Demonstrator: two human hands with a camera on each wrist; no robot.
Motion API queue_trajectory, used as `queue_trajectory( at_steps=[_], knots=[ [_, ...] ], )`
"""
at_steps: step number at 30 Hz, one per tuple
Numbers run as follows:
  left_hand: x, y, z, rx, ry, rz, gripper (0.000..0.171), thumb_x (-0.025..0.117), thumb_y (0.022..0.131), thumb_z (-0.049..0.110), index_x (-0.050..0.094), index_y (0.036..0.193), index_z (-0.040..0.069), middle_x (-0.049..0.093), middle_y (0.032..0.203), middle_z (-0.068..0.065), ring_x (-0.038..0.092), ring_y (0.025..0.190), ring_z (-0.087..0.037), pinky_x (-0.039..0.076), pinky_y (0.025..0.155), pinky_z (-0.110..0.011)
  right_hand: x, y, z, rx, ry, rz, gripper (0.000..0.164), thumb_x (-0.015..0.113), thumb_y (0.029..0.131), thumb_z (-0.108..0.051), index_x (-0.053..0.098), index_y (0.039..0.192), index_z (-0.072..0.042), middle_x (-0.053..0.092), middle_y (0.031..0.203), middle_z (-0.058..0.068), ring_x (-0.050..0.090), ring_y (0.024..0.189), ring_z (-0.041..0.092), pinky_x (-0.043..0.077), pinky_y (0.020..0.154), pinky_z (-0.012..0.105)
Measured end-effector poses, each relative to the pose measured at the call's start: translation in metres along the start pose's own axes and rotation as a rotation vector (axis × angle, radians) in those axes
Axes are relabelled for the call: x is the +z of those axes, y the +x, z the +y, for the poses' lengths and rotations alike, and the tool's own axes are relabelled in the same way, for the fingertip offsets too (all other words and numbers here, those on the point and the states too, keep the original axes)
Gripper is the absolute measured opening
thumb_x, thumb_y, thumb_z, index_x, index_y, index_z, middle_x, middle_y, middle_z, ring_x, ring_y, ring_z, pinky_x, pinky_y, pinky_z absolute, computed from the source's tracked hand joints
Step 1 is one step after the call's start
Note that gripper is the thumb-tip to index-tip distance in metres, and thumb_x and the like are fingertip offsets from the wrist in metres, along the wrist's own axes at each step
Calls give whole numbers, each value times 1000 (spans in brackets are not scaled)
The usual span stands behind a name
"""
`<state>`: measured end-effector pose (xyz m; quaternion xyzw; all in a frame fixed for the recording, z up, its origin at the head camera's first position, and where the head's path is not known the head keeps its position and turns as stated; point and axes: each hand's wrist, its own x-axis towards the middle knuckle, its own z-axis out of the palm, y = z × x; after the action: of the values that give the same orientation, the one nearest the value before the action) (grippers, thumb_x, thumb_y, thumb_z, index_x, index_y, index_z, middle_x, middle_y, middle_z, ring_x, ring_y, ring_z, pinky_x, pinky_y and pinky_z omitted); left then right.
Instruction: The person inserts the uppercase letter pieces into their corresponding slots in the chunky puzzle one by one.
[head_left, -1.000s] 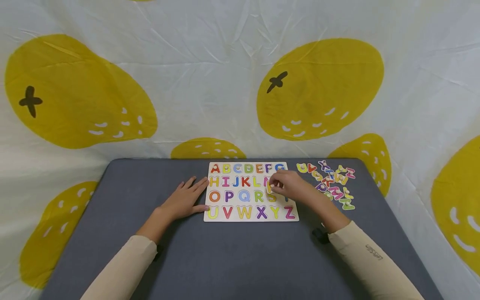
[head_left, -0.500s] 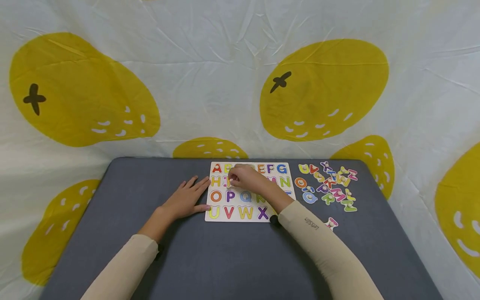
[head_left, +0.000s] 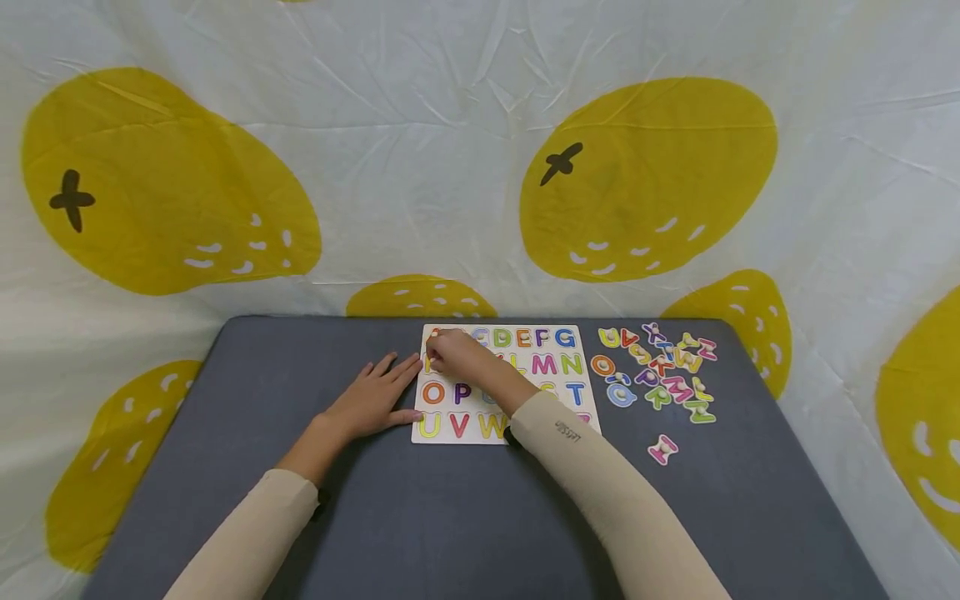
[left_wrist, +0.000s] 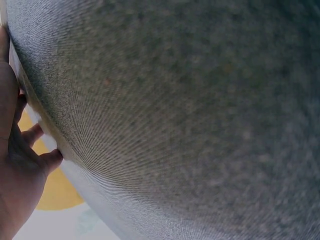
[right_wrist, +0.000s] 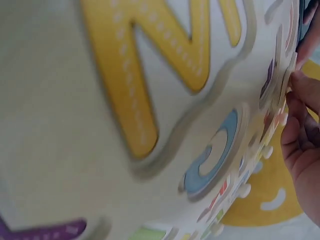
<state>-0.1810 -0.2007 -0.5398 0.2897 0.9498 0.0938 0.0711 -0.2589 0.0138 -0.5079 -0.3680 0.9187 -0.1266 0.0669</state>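
A pale wooden alphabet board (head_left: 510, 324) lies on the grey table, printed with coloured letters in rows. My right hand (head_left: 459, 354) is over the board's left side, covering part of the A to C row and the row below. In the right wrist view its thumb and fingers pinch a flat wooden letter piece (right_wrist: 286, 82), seen edge-on close over the board; which letter it is I cannot tell. My left hand (head_left: 372, 400) lies with fingers spread on the table, its fingertips and thumb at the board's left edge. In the left wrist view that hand (left_wrist: 22, 175) shows at the left border.
Several knobbed letter pieces (head_left: 678, 389) lie loosely grouped right of the board. A pink I piece (head_left: 663, 450) sits apart, nearer the front. Knobbed letters, including a blue G (head_left: 565, 337), sit in the top row. A white cloth with yellow fruit shapes (head_left: 645, 179) hangs behind the table.
My right hand has moved left across the board, from the N and S area to its left side. The pink I piece is uncovered from behind the right arm. My left hand stays put.
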Motion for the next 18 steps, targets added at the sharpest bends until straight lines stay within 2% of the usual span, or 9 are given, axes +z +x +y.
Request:
queue_trajectory(
  at_steps=[5,11,18],
  knots=[
    [1,2,1,2,-4,-4,95,60,95,66,23,166,16,22,173,-3,22,158,-41,24,120,-69,3,2,-6,72,-4,1,9,66,100,-8,74,103,-7,70,98,7,62,85,18,53,80,30],
    [-2,2,3,13,2,7,93,61,96,63,26,165,13,25,172,-6,24,156,-43,26,118,-71,1,3,-14,142,-51,-45,15,62,103,-11,73,112,-6,71,109,9,68,97,21,56,87,32],
    [-3,0,3,2,8,-9,93,60,96,65,25,166,15,24,172,-4,23,157,-43,25,119,-70,3,4,-14,171,8,-27,9,65,101,-9,72,105,-7,70,104,8,65,93,21,54,84,32]
  ],
)
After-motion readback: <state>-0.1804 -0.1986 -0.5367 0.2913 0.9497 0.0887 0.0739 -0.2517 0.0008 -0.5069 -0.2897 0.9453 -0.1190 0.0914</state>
